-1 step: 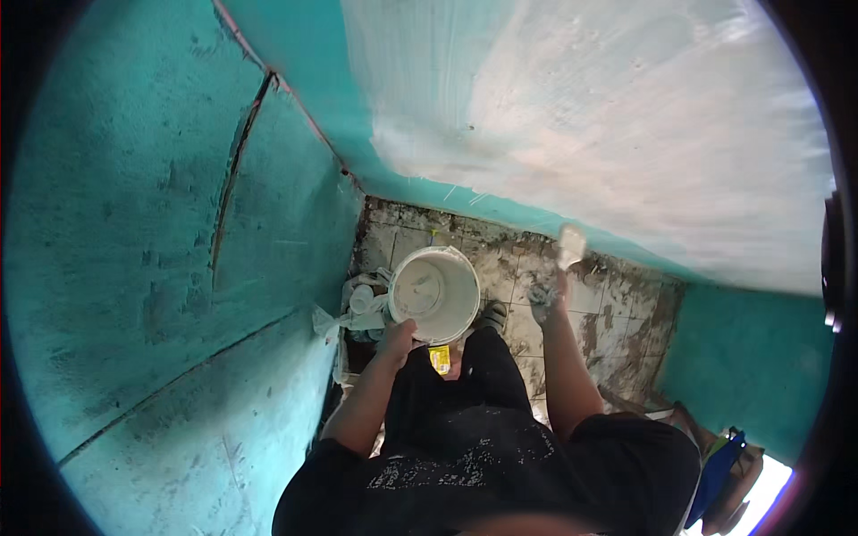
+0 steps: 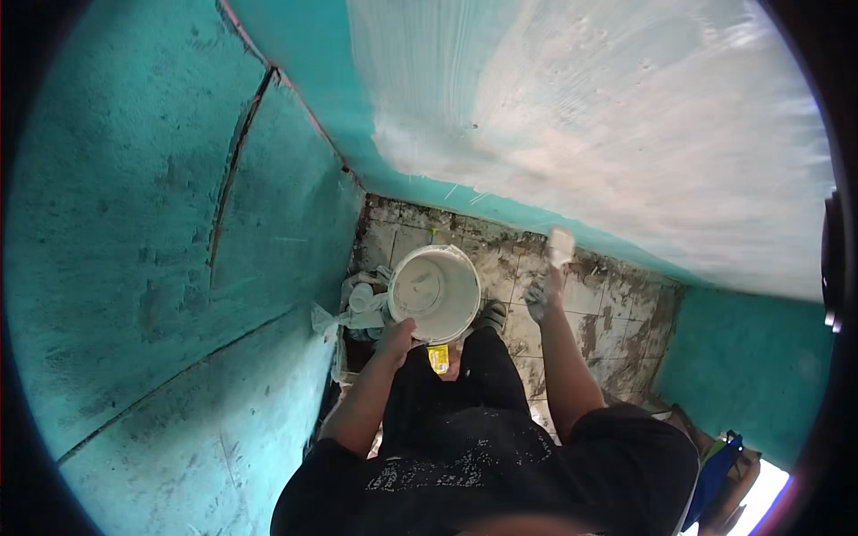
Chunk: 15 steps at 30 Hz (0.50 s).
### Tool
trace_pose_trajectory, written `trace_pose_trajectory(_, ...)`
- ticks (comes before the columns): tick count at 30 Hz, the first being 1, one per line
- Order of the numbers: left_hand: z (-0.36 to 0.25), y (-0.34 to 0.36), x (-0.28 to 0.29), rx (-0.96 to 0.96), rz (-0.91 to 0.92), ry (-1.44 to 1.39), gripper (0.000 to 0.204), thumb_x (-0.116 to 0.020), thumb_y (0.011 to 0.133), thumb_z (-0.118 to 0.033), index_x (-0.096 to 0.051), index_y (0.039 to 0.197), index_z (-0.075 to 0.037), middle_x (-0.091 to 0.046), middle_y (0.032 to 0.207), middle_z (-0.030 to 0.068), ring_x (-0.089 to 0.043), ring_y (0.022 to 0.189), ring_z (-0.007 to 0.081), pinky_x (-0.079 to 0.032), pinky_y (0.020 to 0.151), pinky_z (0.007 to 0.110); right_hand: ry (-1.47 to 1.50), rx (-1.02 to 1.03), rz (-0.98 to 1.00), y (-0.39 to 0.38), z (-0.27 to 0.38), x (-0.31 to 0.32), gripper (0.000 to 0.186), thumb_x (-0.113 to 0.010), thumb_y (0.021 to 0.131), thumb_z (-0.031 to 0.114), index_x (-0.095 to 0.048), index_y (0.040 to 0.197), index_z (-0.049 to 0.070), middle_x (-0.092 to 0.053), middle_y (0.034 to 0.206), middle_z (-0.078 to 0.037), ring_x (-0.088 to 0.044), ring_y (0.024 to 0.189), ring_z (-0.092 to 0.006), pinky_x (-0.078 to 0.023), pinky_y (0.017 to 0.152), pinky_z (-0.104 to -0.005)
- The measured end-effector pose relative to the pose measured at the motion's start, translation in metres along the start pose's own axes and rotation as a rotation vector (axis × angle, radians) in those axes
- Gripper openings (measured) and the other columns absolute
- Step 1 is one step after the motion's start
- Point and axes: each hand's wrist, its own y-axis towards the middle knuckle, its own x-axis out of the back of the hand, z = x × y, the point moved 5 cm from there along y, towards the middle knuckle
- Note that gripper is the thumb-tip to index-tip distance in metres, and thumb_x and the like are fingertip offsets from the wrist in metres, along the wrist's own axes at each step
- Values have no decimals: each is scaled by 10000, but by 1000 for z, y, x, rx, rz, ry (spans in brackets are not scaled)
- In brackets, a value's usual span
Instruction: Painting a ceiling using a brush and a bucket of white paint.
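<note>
Nearest, at 6 o'clock, black shirt and trousers, cut off by the lower rim. Left hand (image 2: 399, 337) clenched on the near rim of a white bucket (image 2: 435, 293), fingers hidden behind the rim. At 7 o'clock of the bucket, a heap of white rags or bags (image 2: 357, 304), hard to make out. Right hand (image 2: 542, 295) at 3 o'clock of the bucket, closed round a paint-smeared brush (image 2: 559, 247), blurred. Beyond, stained floor tiles (image 2: 617, 304), teal wall (image 2: 161, 223), whitened wall patch (image 2: 608, 134).
</note>
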Motion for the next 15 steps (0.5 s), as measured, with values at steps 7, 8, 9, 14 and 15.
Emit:
trace_pose_trajectory(7, -21, 14, -8, -48, 57, -20, 406, -469, 739, -69, -461, 1129, 43, -542, 1050, 158, -576, 952, 285, -517, 789, 413, -348, -44, -33, 140, 9, -90, 260, -532, 855, 368, -475, 715, 156, -388, 537, 28, -337, 407, -113, -261, 369, -261)
trace_pose_trajectory(8, -22, 8, -2, -72, 6, -52, 375, -487, 740, -76, -478, 1090, 59, -558, 1013, 168, -593, 910, 296, -518, 775, 409, -352, -61, -26, 105, 13, -119, 260, -532, 855, 368, -475, 715, 156, -388, 537, 28, -337, 407, -113, -261, 369, -261)
trace_pose_trajectory(9, -21, 6, -1, -69, 2, -51, 375, -487, 740, -76, -478, 1090, 59, -558, 1013, 168, -593, 910, 296, -518, 775, 409, -298, -17, 31, 72, 20, -137, 263, -525, 862, 366, -478, 715, 153, -384, 533, 27, -329, 398, -114, -257, 364, -259)
trace_pose_trajectory(14, -15, 0, -3, -6, 3, -52, 429, -492, 723, -79, -440, 1126, 58, -527, 1056, 162, -577, 939, 273, -513, 783, 415, 132, -27, 448, -13, -13, -68, 203, -460, 899, 346, -483, 832, 156, -403, 524, 47, -373, 385, -93, -280, 342, -232)
trace_pose_trajectory(15, -14, 2, -4, -7, 4, -49, 429, -492, 723, -79, -440, 1126, 58, -527, 1056, 162, -577, 939, 273, -513, 783, 415, 135, -24, 447, -3, -25, -44, 203, -460, 899, 346, -483, 832, 156, -403, 524, 47, -373, 385, -93, -280, 342, -232)
